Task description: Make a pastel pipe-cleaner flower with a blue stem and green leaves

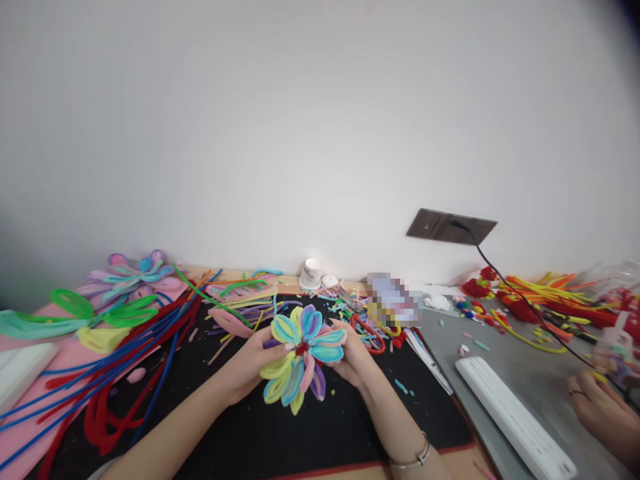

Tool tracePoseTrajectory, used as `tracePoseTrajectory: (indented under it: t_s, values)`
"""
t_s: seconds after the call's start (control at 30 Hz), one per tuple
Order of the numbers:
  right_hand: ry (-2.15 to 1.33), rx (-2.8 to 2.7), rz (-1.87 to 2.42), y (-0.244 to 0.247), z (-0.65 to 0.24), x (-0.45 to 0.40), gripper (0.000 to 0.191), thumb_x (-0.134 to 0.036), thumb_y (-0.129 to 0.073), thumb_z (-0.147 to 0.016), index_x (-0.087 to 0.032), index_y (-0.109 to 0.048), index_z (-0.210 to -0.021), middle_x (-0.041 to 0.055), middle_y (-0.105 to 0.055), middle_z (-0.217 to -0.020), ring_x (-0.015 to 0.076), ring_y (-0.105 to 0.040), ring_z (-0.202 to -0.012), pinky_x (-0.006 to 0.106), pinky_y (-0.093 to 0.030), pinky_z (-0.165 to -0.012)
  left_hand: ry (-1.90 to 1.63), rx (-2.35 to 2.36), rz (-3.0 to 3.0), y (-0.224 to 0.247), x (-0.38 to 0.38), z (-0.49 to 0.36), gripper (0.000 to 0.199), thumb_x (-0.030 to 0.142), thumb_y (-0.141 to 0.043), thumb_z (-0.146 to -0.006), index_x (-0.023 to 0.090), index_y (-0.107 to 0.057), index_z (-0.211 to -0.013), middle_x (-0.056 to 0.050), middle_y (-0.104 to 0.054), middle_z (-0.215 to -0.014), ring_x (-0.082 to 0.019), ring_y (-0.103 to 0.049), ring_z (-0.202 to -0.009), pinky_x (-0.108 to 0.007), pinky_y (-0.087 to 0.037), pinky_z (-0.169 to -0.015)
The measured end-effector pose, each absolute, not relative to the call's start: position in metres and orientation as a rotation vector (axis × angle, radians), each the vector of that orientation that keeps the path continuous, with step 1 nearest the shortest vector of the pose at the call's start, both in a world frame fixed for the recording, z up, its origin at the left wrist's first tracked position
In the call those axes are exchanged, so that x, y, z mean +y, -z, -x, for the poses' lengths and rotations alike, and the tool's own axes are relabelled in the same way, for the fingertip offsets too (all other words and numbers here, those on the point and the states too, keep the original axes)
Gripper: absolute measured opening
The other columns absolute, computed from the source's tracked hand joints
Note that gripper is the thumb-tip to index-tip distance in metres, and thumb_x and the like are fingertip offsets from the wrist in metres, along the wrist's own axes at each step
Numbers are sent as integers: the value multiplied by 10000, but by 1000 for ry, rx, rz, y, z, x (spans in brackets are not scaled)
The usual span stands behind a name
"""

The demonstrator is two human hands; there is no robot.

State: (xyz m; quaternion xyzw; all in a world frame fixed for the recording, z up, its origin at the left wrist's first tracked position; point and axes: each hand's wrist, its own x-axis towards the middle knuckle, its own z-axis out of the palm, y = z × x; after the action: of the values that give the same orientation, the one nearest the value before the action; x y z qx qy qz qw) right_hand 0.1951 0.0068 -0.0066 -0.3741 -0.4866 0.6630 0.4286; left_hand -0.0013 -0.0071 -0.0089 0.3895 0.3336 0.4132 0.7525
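Note:
A pipe-cleaner flower [301, 348] with a red centre and looped petals in yellow, blue, purple and pink is held up over a black mat [320, 440]. My left hand [246, 365] grips its left side, thumb near the centre. On the opposite side my right hand [354, 357] holds the petals; most of its fingers are hidden behind the flower. Behind the hands lie loose pipe cleaners [245, 313] in yellow, purple and pink, with small cut bits around them.
Left are red and blue pipe cleaners [115, 360], green loops [75, 303] and a pastel flower [137, 277]. A paper cup [311, 273] stands by the wall. Right lie a white power strip [515, 417] and a black cord [520, 300]; another person's hand [603, 403] works there.

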Motion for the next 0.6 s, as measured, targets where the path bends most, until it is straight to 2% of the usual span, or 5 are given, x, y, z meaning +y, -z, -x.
tracePoseTrajectory:
  t_s: [0.13,0.33,0.53,0.6]
  values:
    - [-1848,-886,796,6,-197,7,378,-368,-601,-723,-214,-292,-570,-94,-182,-470,50,-122,-404,190,-101,-383,-930,740,-862,10,-7,2,287,260,-722,-700,153,-618,-945,-60,-690,-867,-173,-636,-756,-274,-473,-701]
    - [-1821,-903,801,3,-194,6,402,-367,-641,-716,-209,-300,-570,-96,-189,-466,46,-118,-407,199,-87,-388,-936,755,-870,9,-7,1,287,271,-728,-692,158,-625,-935,-50,-689,-847,-177,-637,-755,-279,-476,-706]
    - [-1747,-979,920,7,-202,11,425,-596,-500,-754,-213,-354,-644,-85,-262,-465,57,-133,-408,201,-59,-400,-1034,807,-917,7,-5,0,343,314,-728,-683,170,-626,-976,-73,-692,-924,-217,-642,-810,-329,-479,-756]
    - [-1654,-1070,976,9,-203,12,432,-600,-507,-748,-211,-356,-638,-83,-275,-468,56,-136,-407,205,-51,-399,-1079,842,-943,8,-3,-1,355,328,-732,-674,178,-632,-979,-70,-693,-943,-225,-640,-840,-336,-476,-784]
